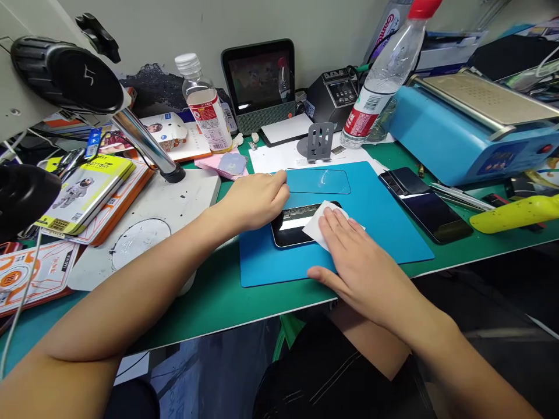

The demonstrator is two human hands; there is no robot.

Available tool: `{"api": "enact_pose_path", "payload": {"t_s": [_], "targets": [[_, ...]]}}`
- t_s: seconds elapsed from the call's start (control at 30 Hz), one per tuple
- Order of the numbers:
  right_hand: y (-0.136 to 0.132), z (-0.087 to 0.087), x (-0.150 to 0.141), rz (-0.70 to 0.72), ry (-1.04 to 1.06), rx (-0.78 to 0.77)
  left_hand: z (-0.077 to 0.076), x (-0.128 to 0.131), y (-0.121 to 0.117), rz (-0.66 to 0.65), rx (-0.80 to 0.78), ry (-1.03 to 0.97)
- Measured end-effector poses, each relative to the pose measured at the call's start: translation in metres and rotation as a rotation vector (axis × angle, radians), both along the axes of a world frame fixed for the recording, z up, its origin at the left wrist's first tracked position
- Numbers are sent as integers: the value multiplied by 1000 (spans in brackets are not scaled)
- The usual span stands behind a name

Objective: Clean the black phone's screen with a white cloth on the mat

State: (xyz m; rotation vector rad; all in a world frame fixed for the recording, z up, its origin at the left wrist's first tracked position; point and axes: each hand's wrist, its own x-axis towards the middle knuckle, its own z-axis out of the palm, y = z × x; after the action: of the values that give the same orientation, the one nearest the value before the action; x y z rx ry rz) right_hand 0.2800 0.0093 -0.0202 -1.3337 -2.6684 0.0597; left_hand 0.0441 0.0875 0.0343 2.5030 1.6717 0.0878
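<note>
A smartphone point(290, 235) with a glossy black screen lies on a blue mat point(375, 233). My right hand point(356, 259) is flat over a white wipe point(316, 226), fingers stretched out and thumb apart, pressing it on the phone's right part. Beside the phone's upper left corner, my left hand point(259, 198) is closed with its fingers curled under. Whatever those fingers hold, if anything, is hidden. Just behind the phone, a clear glass sheet point(323, 181) with a thin dark outline rests on the mat.
A second dark phone point(423, 203) lies right of the mat, near a yellow-handled tool point(515, 215) and a blue machine point(463, 134). Bottles point(209, 110), a grey phone stand point(318, 142) and a display point(259, 81) stand behind. A metal pole point(148, 142) rises at left from a white base point(183, 198).
</note>
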Motion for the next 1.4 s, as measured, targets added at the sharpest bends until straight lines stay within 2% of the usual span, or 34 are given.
{"api": "enact_pose_path", "payload": {"t_s": [0.1, 0.23, 0.33, 0.43, 0.6, 0.7, 0.8, 1.07, 1.13, 1.33, 1.4], "targets": [[5, 3, -28, 9, 15, -25, 1, 1, -1, 1, -3, 2], [5, 11, -73, 118, 71, -110, 1, 1, -1, -1, -16, 7], [0, 13, -84, 214, 97, -118, 1, 1, -2, 8, -23, 0], [-6, 12, -67, 235, 87, -115, 2, 1, -2, 2, -16, -5], [-8, 8, -9, 127, 15, -32, 3, 1, -2, 17, -24, 8], [-6, 7, 11, 121, 10, 15, 3, 2, -1, 11, -22, -4], [-2, 7, 9, 141, 17, 14, 2, 2, -1, -1, -19, -9], [16, 15, -36, 245, 39, -23, 0, 0, -1, -8, -15, -12], [16, 15, -34, 244, 38, -25, 1, 0, -1, -5, -20, -3], [9, 9, 1, 245, 12, 42, 2, 1, -1, -4, -14, 0], [8, 8, 4, 253, 9, 69, 2, 2, -1, 5, -14, -6]]}}
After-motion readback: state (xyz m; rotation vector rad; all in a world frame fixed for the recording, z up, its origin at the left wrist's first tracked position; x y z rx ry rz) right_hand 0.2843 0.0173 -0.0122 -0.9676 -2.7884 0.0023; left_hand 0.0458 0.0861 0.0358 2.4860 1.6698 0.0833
